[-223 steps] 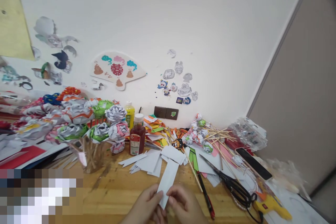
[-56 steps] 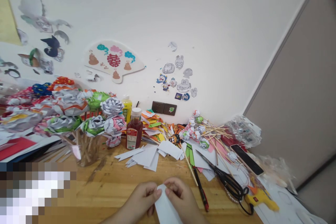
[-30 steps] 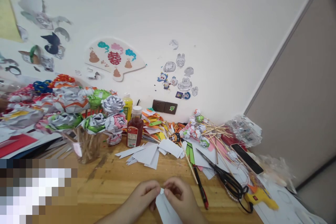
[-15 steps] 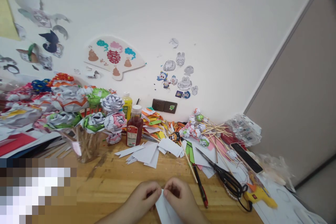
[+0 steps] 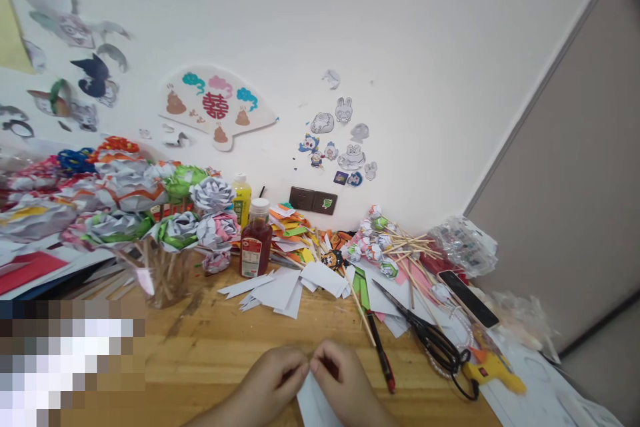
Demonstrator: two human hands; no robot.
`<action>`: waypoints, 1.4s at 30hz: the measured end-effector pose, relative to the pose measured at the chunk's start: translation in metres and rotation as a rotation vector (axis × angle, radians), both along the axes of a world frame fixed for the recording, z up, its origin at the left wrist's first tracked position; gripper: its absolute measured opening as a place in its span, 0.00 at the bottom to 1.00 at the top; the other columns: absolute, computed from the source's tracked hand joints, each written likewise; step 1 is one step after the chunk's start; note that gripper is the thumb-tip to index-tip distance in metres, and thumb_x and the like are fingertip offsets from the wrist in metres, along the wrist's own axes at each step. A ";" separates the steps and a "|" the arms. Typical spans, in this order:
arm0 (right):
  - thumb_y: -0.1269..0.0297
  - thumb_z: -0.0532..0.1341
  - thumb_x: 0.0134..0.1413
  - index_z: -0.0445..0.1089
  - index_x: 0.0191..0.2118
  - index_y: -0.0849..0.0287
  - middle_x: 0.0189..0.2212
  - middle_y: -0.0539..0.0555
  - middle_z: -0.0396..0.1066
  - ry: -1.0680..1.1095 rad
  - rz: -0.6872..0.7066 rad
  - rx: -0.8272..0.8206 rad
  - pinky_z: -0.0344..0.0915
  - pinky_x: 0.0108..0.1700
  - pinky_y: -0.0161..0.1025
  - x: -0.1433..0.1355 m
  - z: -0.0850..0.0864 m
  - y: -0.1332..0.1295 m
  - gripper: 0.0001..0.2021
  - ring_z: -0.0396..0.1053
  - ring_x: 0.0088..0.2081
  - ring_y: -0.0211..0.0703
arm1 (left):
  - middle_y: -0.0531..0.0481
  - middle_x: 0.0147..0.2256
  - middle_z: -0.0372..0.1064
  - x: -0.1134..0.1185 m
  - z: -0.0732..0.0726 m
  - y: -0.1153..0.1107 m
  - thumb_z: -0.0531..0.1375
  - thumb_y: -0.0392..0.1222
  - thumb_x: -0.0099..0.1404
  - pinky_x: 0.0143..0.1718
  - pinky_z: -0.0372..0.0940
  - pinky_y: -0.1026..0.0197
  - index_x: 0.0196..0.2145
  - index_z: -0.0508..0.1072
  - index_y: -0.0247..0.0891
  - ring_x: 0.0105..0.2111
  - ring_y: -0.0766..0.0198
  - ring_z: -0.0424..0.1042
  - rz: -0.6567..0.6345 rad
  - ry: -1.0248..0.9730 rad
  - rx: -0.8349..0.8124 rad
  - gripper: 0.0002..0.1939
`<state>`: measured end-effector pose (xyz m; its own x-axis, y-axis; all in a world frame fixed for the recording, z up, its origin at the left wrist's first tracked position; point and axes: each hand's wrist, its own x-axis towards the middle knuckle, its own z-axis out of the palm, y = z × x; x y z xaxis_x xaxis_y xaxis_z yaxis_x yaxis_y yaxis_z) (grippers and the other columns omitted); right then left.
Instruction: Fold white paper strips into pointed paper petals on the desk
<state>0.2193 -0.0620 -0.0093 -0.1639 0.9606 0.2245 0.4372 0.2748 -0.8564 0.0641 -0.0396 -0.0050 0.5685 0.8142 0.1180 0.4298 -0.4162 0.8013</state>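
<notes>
A piece of white paper (image 5: pixel 314 403) lies at the bottom centre, its top end pinched between both hands. My left hand (image 5: pixel 277 377) is closed on the paper's left edge, thumb and forefinger together. From the right, my right hand (image 5: pixel 340 373) pinches the same top end, and the two thumbs nearly touch. Both hands are low over the wooden table (image 5: pixel 210 347). Beyond them lie cut white paper pieces (image 5: pixel 277 290). Right of my right hand is a black and red pen (image 5: pixel 381 353).
Black scissors (image 5: pixel 425 330), a yellow glue gun (image 5: pixel 495 371) and a phone (image 5: pixel 469 299) lie to the right. A red-brown bottle (image 5: pixel 256 240) stands behind the papers. Paper flowers (image 5: pixel 180 230) on sticks fill a clear cup (image 5: pixel 163 280) at left.
The thumbs have come slightly closer together at the top of the paper. The whole view has shifted very slightly.
</notes>
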 end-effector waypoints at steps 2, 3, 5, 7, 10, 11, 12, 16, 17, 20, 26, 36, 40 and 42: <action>0.68 0.54 0.50 0.63 0.23 0.59 0.21 0.48 0.62 -0.051 0.007 0.057 0.53 0.29 0.33 0.000 0.000 -0.001 0.07 0.59 0.26 0.38 | 0.56 0.20 0.53 0.000 -0.002 0.001 0.45 0.50 0.61 0.25 0.50 0.66 0.19 0.53 0.40 0.23 0.66 0.54 0.003 -0.008 0.006 0.17; 0.68 0.53 0.50 0.62 0.23 0.59 0.21 0.48 0.62 -0.061 0.008 0.076 0.53 0.29 0.34 0.000 -0.001 -0.002 0.07 0.59 0.26 0.38 | 0.56 0.20 0.54 0.000 -0.003 0.001 0.45 0.50 0.61 0.26 0.50 0.66 0.19 0.53 0.40 0.23 0.66 0.54 0.001 -0.017 0.006 0.17; 0.67 0.53 0.50 0.62 0.23 0.59 0.21 0.48 0.62 -0.058 0.004 0.093 0.53 0.29 0.34 -0.001 -0.002 -0.002 0.08 0.60 0.26 0.39 | 0.56 0.21 0.56 -0.001 -0.003 0.001 0.45 0.51 0.62 0.27 0.52 0.66 0.20 0.55 0.40 0.24 0.66 0.55 -0.003 -0.034 0.006 0.17; 0.66 0.53 0.51 0.62 0.23 0.59 0.21 0.48 0.62 -0.036 -0.003 0.087 0.53 0.29 0.34 -0.001 -0.003 -0.001 0.08 0.59 0.26 0.39 | 0.55 0.22 0.57 -0.002 -0.002 0.000 0.46 0.52 0.62 0.27 0.52 0.66 0.20 0.56 0.40 0.24 0.65 0.56 -0.005 -0.027 0.014 0.17; 0.64 0.54 0.52 0.62 0.23 0.59 0.21 0.48 0.61 0.013 -0.014 0.051 0.53 0.29 0.33 0.000 -0.003 0.000 0.10 0.59 0.26 0.38 | 0.55 0.23 0.59 -0.003 -0.001 -0.002 0.47 0.53 0.62 0.28 0.53 0.66 0.22 0.57 0.40 0.26 0.64 0.57 -0.002 -0.018 0.020 0.17; 0.63 0.55 0.52 0.62 0.23 0.59 0.21 0.48 0.61 0.031 -0.016 0.033 0.53 0.29 0.33 0.000 -0.002 0.001 0.10 0.59 0.26 0.38 | 0.55 0.23 0.59 -0.003 -0.002 -0.001 0.47 0.54 0.62 0.29 0.53 0.66 0.22 0.57 0.41 0.26 0.64 0.58 0.002 -0.024 0.012 0.18; 0.62 0.55 0.51 0.62 0.23 0.59 0.21 0.47 0.61 0.047 -0.013 0.011 0.53 0.29 0.33 0.001 -0.001 0.001 0.10 0.59 0.26 0.38 | 0.55 0.23 0.59 -0.003 -0.003 -0.001 0.46 0.55 0.62 0.29 0.54 0.66 0.22 0.57 0.41 0.26 0.64 0.58 0.010 -0.034 0.001 0.18; 0.62 0.54 0.52 0.63 0.23 0.60 0.21 0.47 0.60 0.036 0.018 -0.033 0.53 0.28 0.33 0.004 0.003 0.003 0.11 0.59 0.26 0.38 | 0.56 0.21 0.55 -0.002 -0.005 0.003 0.45 0.60 0.61 0.28 0.53 0.65 0.19 0.54 0.41 0.25 0.64 0.56 0.080 -0.066 -0.038 0.22; 0.62 0.54 0.53 0.64 0.23 0.60 0.20 0.47 0.60 0.013 0.019 -0.019 0.53 0.28 0.33 0.005 0.003 0.003 0.11 0.59 0.26 0.38 | 0.56 0.21 0.54 -0.001 -0.005 0.003 0.45 0.61 0.60 0.28 0.53 0.65 0.19 0.53 0.41 0.24 0.64 0.56 0.090 -0.066 -0.044 0.23; 0.63 0.54 0.54 0.64 0.22 0.60 0.20 0.48 0.61 -0.065 0.009 0.054 0.53 0.28 0.33 0.006 0.000 0.004 0.13 0.59 0.26 0.38 | 0.56 0.21 0.53 0.000 -0.002 0.003 0.45 0.63 0.59 0.28 0.53 0.65 0.19 0.53 0.41 0.24 0.64 0.55 0.083 -0.068 -0.068 0.23; 0.60 0.53 0.56 0.66 0.23 0.60 0.21 0.48 0.63 -0.026 0.049 0.029 0.55 0.30 0.33 0.006 -0.001 0.003 0.14 0.61 0.27 0.39 | 0.56 0.21 0.55 -0.001 -0.001 0.002 0.42 0.64 0.60 0.29 0.54 0.64 0.19 0.53 0.42 0.26 0.62 0.57 0.115 -0.094 -0.068 0.24; 0.62 0.52 0.55 0.61 0.22 0.60 0.21 0.47 0.59 0.021 0.038 -0.004 0.54 0.29 0.32 0.008 0.009 0.004 0.13 0.58 0.26 0.38 | 0.57 0.20 0.52 -0.002 -0.004 0.007 0.42 0.61 0.60 0.28 0.52 0.63 0.19 0.51 0.42 0.24 0.63 0.55 0.126 -0.088 -0.050 0.23; 0.66 0.53 0.52 0.61 0.23 0.59 0.21 0.48 0.60 -0.023 0.047 0.007 0.53 0.29 0.33 0.007 0.007 0.003 0.09 0.59 0.26 0.38 | 0.56 0.21 0.53 -0.002 -0.001 0.004 0.43 0.62 0.60 0.29 0.52 0.63 0.19 0.51 0.42 0.25 0.63 0.56 0.121 -0.067 -0.021 0.23; 0.66 0.52 0.52 0.60 0.23 0.59 0.21 0.48 0.60 -0.035 0.021 0.033 0.53 0.29 0.33 0.006 0.006 0.003 0.09 0.59 0.26 0.38 | 0.56 0.20 0.53 -0.002 0.000 0.003 0.43 0.64 0.59 0.28 0.53 0.63 0.19 0.52 0.42 0.24 0.63 0.57 0.112 -0.104 -0.064 0.25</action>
<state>0.2255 -0.0593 -0.0037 -0.1920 0.9489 0.2502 0.4605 0.3123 -0.8309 0.0621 -0.0364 -0.0053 0.4613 0.8795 0.1171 0.3839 -0.3169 0.8673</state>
